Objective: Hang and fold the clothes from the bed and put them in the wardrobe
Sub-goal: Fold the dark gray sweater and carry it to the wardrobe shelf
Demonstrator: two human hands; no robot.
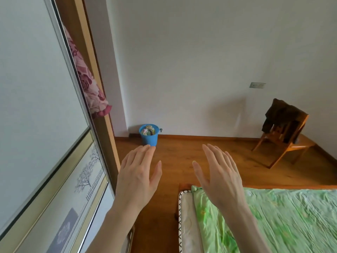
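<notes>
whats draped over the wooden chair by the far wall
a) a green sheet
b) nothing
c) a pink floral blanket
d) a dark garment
d: a dark garment hangs over the back of the wooden chair; the green sheet lies on the bed, and the pink floral fabric sticks out of the wardrobe.

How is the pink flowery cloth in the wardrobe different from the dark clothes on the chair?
The pink flowery cloth is bright and patterned; the dark clothes are plain brown-black. The cloth pokes out of the wardrobe beside the sliding door; the clothes drape over the wooden chair by the far wall. Both hang loosely, unfolded.
</notes>
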